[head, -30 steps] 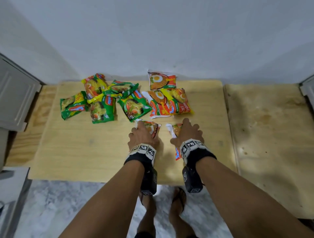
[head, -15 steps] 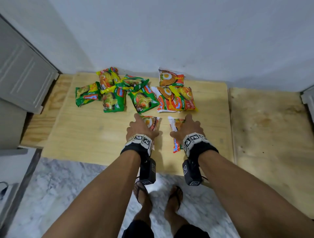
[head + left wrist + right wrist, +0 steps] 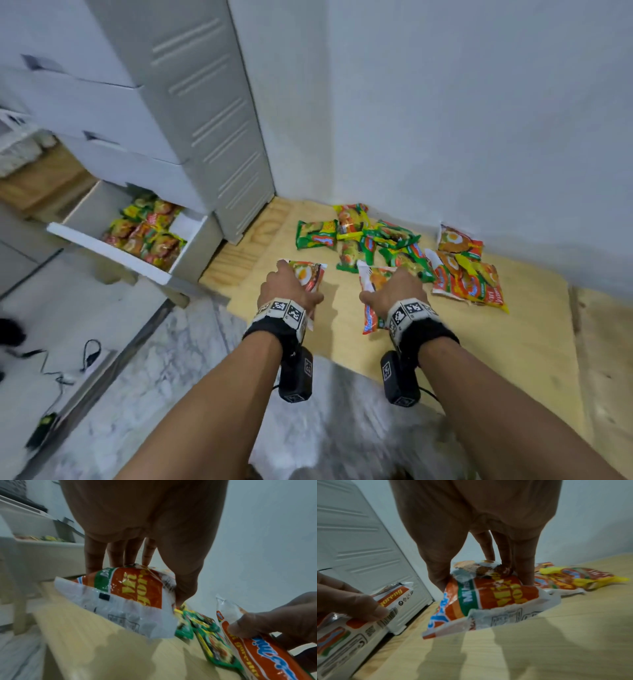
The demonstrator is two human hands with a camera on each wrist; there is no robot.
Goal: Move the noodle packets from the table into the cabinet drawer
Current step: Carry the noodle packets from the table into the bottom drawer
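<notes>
Here, fig. key, largest item first:

1. Cabinet [image 3: 191, 102]: grey, stands at the far-left end of the table [image 3: 496, 342], against the wall. You face the table; the cabinet is off to your L.
2. Drawer [image 3: 113, 236]: lowest one, pulled out toward the floor side, already part-filled w/ packets. It lies L of both hands, well apart from them. This is the relation the next move turns on: the carry most likely goes leftward, over the table's L edge.
3. Loose packets [image 3: 394, 246]: green and orange ones, heaped near the wall beyond your hands, not yet moved.
4. Left hand [image 3: 287, 286]: the nearer one to the drawer. Fingers and thumb curl over the left packet [image 3: 308, 275], orange/white, gripped from above. In the L wrist view its near end is lifted off the wood.
5. Right hand [image 3: 394, 291]: farther from the drawer, beside the L hand. It clasps the right packet [image 3: 371, 308] the same way; long axis runs roughly toward you, near end raised off the board.
6. Judgement: L hand prob. reaches the drawer first; R must cross more table.
</notes>
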